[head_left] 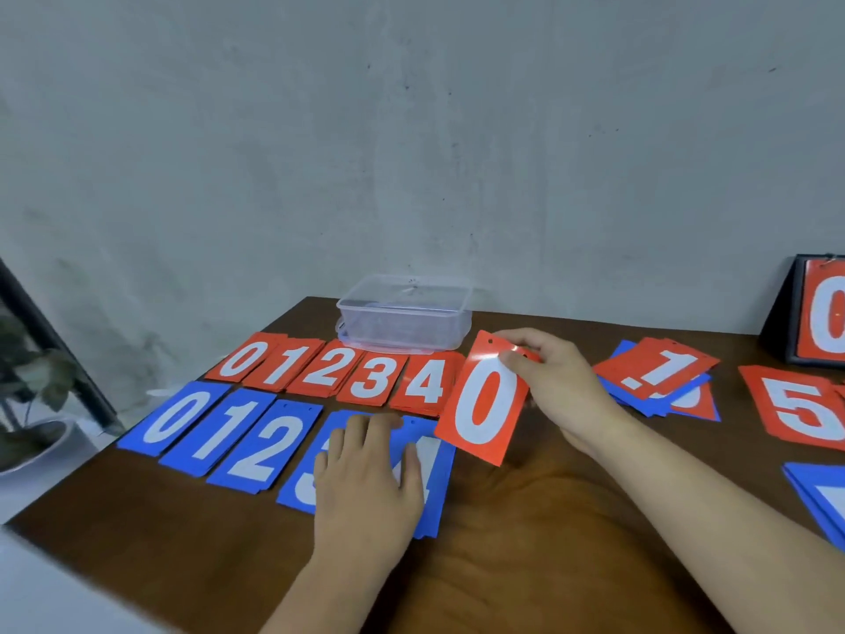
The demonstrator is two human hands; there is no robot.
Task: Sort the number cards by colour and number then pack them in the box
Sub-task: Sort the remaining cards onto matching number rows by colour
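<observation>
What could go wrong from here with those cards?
The right hand pinches the red 0 card far from the red 0 pile; carried low, it might scuff the red 4 pile. The left hand rests on the blue 3 pile and blue 4 pile and could shift them.

In front of the box (404, 313), the left hand (366, 478) lies flat over the blue 3 card (299, 485) and blue 4 card (436, 459), so both digits only half show. The red 0 card (484, 404) pinched in the right hand (553, 377) covers the red 4 pile's (423, 386) right edge. Way right of the box, the frame edge chops the stand (777, 331), the red 5 card (795, 404) and a blue pile (818, 496) with an unreadable digit. Left of the box, the plant (27, 382) is blurry and cut off too.
</observation>
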